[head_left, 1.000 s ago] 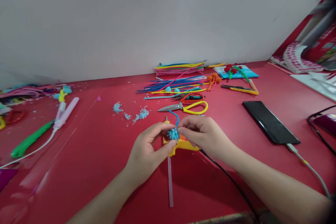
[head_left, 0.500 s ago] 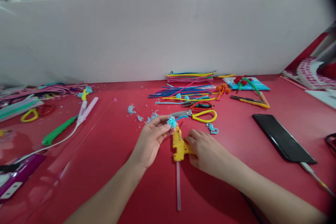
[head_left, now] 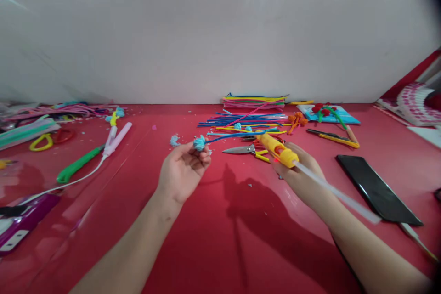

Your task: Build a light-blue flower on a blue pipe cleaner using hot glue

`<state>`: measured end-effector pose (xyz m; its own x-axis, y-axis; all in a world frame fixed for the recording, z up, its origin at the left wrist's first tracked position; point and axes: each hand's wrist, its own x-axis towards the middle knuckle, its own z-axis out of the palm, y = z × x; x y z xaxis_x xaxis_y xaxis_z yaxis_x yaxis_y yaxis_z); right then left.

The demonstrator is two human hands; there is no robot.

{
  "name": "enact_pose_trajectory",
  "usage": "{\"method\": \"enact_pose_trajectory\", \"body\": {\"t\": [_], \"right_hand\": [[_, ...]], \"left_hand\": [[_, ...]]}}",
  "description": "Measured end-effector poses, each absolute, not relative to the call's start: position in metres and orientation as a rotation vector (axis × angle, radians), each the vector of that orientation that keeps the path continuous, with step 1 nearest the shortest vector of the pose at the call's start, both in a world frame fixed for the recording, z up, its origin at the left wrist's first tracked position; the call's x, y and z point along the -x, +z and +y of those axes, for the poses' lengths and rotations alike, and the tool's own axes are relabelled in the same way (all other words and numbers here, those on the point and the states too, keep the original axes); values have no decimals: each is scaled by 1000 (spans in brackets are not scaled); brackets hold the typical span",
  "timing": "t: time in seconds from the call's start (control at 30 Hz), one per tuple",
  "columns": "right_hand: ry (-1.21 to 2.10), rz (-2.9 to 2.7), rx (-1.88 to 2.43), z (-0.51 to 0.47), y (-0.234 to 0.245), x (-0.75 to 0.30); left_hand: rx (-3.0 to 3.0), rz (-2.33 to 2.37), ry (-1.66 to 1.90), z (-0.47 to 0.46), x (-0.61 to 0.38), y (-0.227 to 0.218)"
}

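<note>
My left hand (head_left: 182, 170) pinches a light blue fuzzy pipe-cleaner flower (head_left: 199, 143) between thumb and fingers. From the flower a dark blue pipe-cleaner stem (head_left: 230, 136) runs right, toward the nozzle of the glue gun; whether they touch I cannot tell. My right hand (head_left: 298, 165) is wrapped round the yellow glue gun (head_left: 277, 149), held above the table with a red light showing on it. A long translucent glue stick (head_left: 339, 195) sticks out of its back end. Beneath the gun lie scissors (head_left: 241, 149) with yellow handles, partly hidden.
Bundles of coloured pipe cleaners (head_left: 255, 101) lie by the white partition (head_left: 206, 46). A black phone (head_left: 377, 188) with a cable rests at right. On the left are a green-handled tool (head_left: 77, 165), a pink stick-like device (head_left: 117, 140) and a purple power strip (head_left: 31, 220).
My right hand has lifted the glue gun off to the right and tilted it, nozzle toward upper left. My left hand has moved left with the flower, showing its full stem.
</note>
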<state>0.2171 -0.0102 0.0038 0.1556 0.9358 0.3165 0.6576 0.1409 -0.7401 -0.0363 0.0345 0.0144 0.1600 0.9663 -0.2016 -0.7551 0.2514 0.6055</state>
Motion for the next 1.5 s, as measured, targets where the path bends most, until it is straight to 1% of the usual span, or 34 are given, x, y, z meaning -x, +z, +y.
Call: {"method": "enact_pose_trajectory", "body": {"t": [0.2,0.3,0.4,0.5,0.67,0.77,1.13,1.5], "right_hand": [[790,-1162,1537,-5,4,-225],[937,-1154,1349,-11,5,-224],[1135,-1279,1083,-26,7,-214],[1096,-1496,1026,-40,9,-205],[940,-1746,1026,-44,10,-201],[910,-1730,1011,-43,9,-201],[961,-1699,1013,-42,2,-202],[989,-1639,1095,-43,4,-198]], "left_hand": [[-376,476,1284,34,41,22],[-383,553,1172,30,34,16],[-384,625,1041,26,25,7],[-380,612,936,23,19,2],[-387,574,909,21,17,2],[-391,575,897,21,17,4],[-379,542,886,20,17,3],[-384,552,891,19,18,4]]}}
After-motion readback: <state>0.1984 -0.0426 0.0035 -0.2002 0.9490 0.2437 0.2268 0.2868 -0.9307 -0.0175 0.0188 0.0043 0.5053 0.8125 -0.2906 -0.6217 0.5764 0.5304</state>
